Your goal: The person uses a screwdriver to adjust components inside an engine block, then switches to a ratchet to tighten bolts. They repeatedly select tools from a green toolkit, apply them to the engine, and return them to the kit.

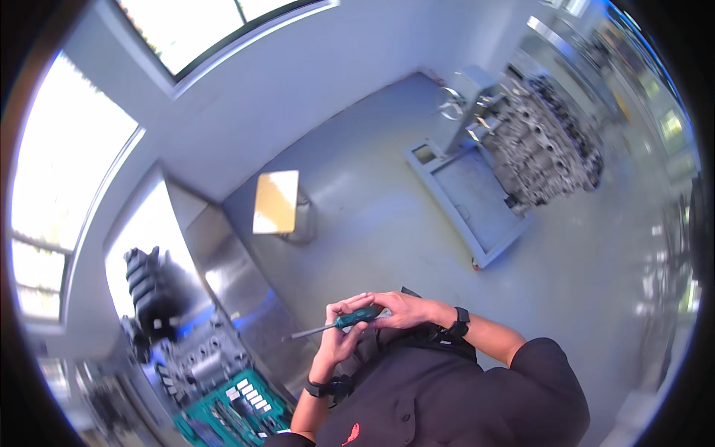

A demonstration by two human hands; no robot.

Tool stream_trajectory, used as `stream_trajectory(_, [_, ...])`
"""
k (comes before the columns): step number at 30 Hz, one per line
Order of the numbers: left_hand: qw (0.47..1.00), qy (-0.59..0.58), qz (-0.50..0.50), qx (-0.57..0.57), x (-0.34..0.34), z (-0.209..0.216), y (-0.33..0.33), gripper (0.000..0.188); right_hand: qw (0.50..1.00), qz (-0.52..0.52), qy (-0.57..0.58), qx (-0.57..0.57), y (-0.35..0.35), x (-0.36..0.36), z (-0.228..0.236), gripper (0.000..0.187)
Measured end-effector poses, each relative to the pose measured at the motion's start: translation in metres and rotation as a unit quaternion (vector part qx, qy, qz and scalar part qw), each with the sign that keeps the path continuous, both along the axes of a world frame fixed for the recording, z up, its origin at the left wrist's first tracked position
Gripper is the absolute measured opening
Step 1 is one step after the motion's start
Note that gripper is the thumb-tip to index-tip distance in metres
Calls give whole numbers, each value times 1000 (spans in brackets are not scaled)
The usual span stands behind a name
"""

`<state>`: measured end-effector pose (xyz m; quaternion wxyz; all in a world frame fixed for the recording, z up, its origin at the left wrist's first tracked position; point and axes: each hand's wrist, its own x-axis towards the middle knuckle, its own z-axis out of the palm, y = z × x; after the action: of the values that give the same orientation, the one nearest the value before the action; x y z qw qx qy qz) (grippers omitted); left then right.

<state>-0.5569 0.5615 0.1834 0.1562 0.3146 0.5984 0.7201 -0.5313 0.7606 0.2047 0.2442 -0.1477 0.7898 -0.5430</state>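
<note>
- Okay, so the screwdriver (357, 316) is up in our hands in front of the dark shirt (447, 395), green handle to the right, shaft pointing left and a bit down.
- Our left hand (341, 335) has its fingers wrapped on the handle, thumb on the near side.
- Our right hand (402, 309) sits at the butt end, fingers bent over it; we can't really tell if they're clamped on it or just touching.
- Black bands on both our wrists, btw.
- Lower left we've got the tabletop (153, 220) with an open green tool case (238, 408), a silver metal engine part (205, 359) just beyond it, and a ribbed black part (149, 287) past that.
- Out on the floor (357, 223) we see a tan-topped stool (275, 203).
- Upper right, well apart from us: a big engine (547, 149) on a grey stand (439, 190).
</note>
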Motion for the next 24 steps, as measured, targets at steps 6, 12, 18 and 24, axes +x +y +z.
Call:
stream_trajectory(6, [990, -33, -138, 11, -139, 29, 242, 33, 926, -246, -72, -276, 201, -66, 16, 50])
stream_trajectory(12, [927, -66, -355, -101, -288, 50, 447, 37, 829, -513, 38, -218, 365, -153, 48, 31])
stream_trajectory(18, [830, 236, -464, -201, -358, 92, 673, 41, 644, -720, 97, -237, 514, -175, 79, 31])
stream_trajectory(24, [777, 324, -518, -148, -388, 86, 874, 28, 361, -903, 199, -120, 696, -143, 110, 26])
